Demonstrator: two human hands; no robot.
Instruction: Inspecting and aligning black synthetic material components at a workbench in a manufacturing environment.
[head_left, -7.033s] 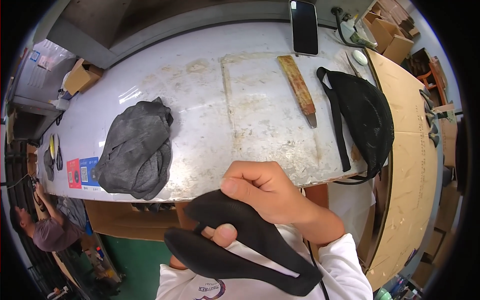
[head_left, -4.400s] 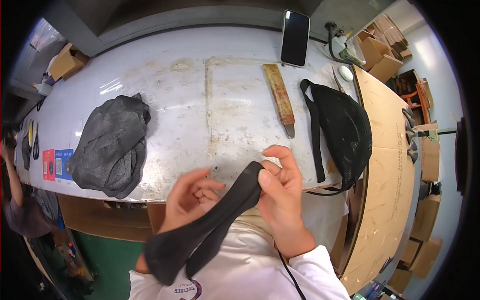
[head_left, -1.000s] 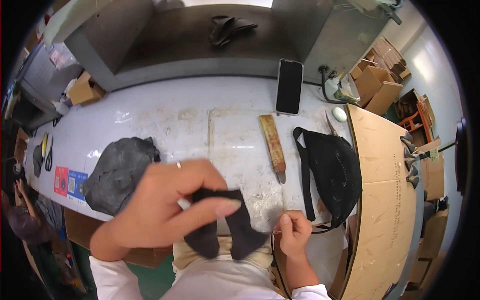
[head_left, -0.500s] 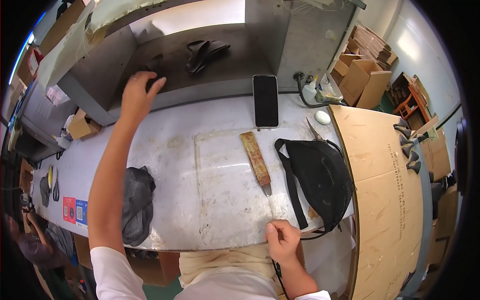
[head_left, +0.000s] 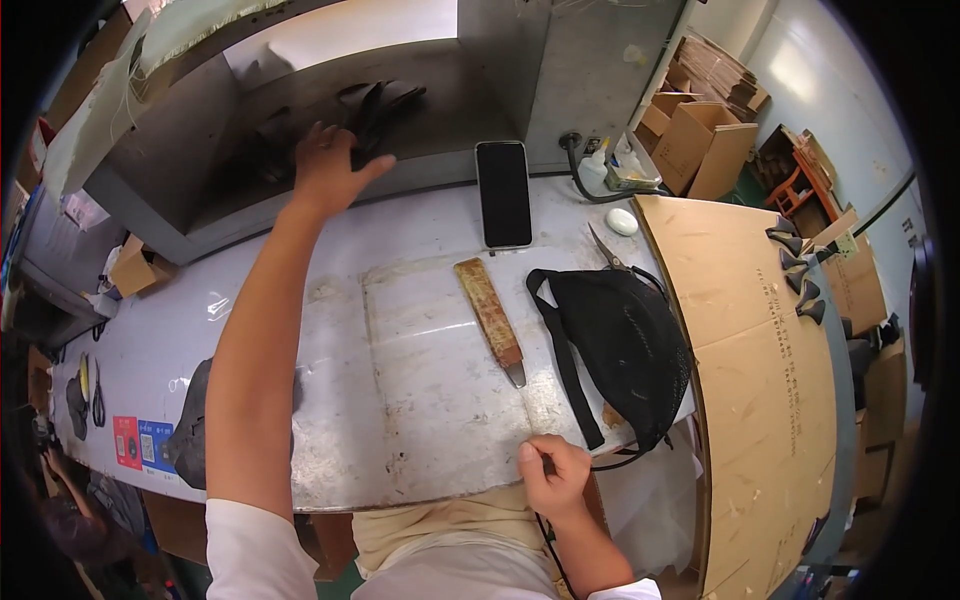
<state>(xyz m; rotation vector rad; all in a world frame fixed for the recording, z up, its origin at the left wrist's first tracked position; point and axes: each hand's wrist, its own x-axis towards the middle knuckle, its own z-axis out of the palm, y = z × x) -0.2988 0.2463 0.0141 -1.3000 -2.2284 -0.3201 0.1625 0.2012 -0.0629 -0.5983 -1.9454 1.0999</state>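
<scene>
My left hand (head_left: 335,172) reaches into the grey metal recess with fingers spread. Its fingertips are close to a folded black piece (head_left: 378,108), perhaps leather; whether they touch is hidden. Another dark piece (head_left: 265,145) sits to the left in shadow. At the table's front edge my right hand (head_left: 555,470) is closed, and anything inside it is hidden. A black cord (head_left: 547,530) runs below that hand. Just beyond it lies a knife (head_left: 488,312) with a worn, wrapped handle, blade toward me. Right of the knife rests a black bag (head_left: 625,350) with a strap.
A phone (head_left: 503,195) leans against the recess. Scissors (head_left: 608,248) stick out behind the bag, near a white oval object (head_left: 621,221). Cardboard (head_left: 750,400) with dark heel-shaped pieces (head_left: 797,270) covers the right side. Dark grey cloth (head_left: 190,430) lies beside my left arm.
My left hand has moved right inside the recess, toward the folded black piece, its fingers spreading. My right hand stays closed at the edge. The whole view has shifted slightly.
</scene>
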